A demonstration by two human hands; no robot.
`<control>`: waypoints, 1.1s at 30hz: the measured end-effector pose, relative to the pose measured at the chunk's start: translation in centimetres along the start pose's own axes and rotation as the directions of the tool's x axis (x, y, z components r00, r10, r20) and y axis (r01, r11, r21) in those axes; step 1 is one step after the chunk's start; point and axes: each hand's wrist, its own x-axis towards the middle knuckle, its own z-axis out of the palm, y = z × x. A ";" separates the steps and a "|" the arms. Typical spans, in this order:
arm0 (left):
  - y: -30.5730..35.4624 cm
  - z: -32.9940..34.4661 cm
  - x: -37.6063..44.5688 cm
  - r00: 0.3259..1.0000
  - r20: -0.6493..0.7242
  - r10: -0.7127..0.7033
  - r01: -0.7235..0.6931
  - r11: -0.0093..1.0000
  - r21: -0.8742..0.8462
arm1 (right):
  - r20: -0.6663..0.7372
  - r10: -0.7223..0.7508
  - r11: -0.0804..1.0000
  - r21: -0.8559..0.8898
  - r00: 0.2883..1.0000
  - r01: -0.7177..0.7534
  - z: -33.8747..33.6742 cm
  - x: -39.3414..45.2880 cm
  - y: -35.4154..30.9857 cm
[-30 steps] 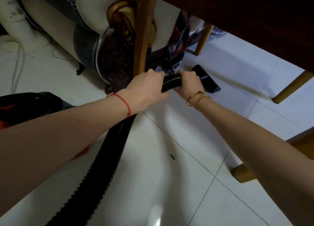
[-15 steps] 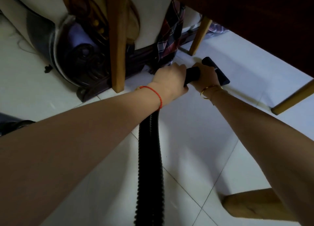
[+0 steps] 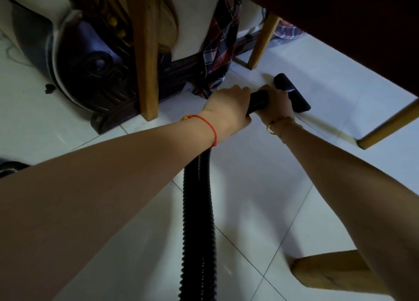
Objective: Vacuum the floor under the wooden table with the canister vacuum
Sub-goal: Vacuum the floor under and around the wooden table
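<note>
A black ribbed vacuum hose (image 3: 198,221) runs from the bottom edge up the middle of the white tiled floor (image 3: 249,176). My left hand (image 3: 226,110) grips the hose near its front end. Just ahead of it, my right hand (image 3: 277,103) grips the same black tube right behind the flat black nozzle (image 3: 292,93), which lies on the floor under the dark wooden table (image 3: 340,28). The canister shows only as a dark sliver (image 3: 9,168) at the left edge.
Light wooden table legs stand at the left (image 3: 146,51), at the back (image 3: 263,42), at the right (image 3: 390,126) and at the front right (image 3: 328,271). A dark carved sofa base (image 3: 95,69) with a hanging plaid cloth (image 3: 220,51) sits behind the nozzle.
Both hands and the nozzle have pushed further in under the table. The view has swung right, so the canister has slid almost out of sight and the hose now runs straight up the frame.
</note>
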 end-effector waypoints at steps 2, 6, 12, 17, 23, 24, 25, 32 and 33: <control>-0.5 -0.6 -1.2 1.000 -0.023 0.018 -0.017 1.000 0.024 | -0.027 0.020 0.999 0.036 0.999 -0.020 0.1 -0.8 -0.8; -2.1 -2.4 -3.5 1.000 0.002 0.013 -0.013 1.000 -0.013 | -0.063 0.034 0.998 0.064 0.997 -0.030 0.6 -2.5 -2.9; -4.0 -5.3 -7.7 0.999 0.041 0.016 -0.016 1.000 0.006 | -0.049 0.059 0.995 0.088 0.997 -0.055 -0.3 -5.5 -6.9; -4.5 -7.7 -11.5 0.999 0.042 0.031 -0.030 0.999 -0.011 | -0.049 -0.014 0.993 0.118 0.999 0.019 -1.5 -8.9 -8.7; -5.1 -10.0 -15.2 0.999 -0.008 0.053 -0.053 0.999 -0.011 | -0.086 -0.071 0.995 0.057 0.994 0.076 -3.6 -12.2 -10.8; -5.1 -10.2 -15.5 0.998 -0.011 0.054 -0.054 0.999 -0.009 | -0.087 -0.067 0.996 0.052 0.994 0.072 -3.8 -12.6 -10.9; -5.1 -10.4 -15.7 0.998 -0.012 0.055 -0.055 0.998 -0.010 | -0.085 -0.065 0.997 0.046 0.994 0.069 -4.0 -12.9 -11.0; -3.5 -9.6 -14.3 0.993 0.001 0.118 -0.118 0.991 -0.071 | -0.092 -0.010 1.000 -0.025 0.996 0.008 -5.0 -13.6 -8.2; -3.1 -9.3 -13.8 0.992 0.011 0.127 -0.126 0.989 -0.084 | -0.093 -0.006 0.999 -0.037 0.996 0.003 -5.0 -13.6 -7.5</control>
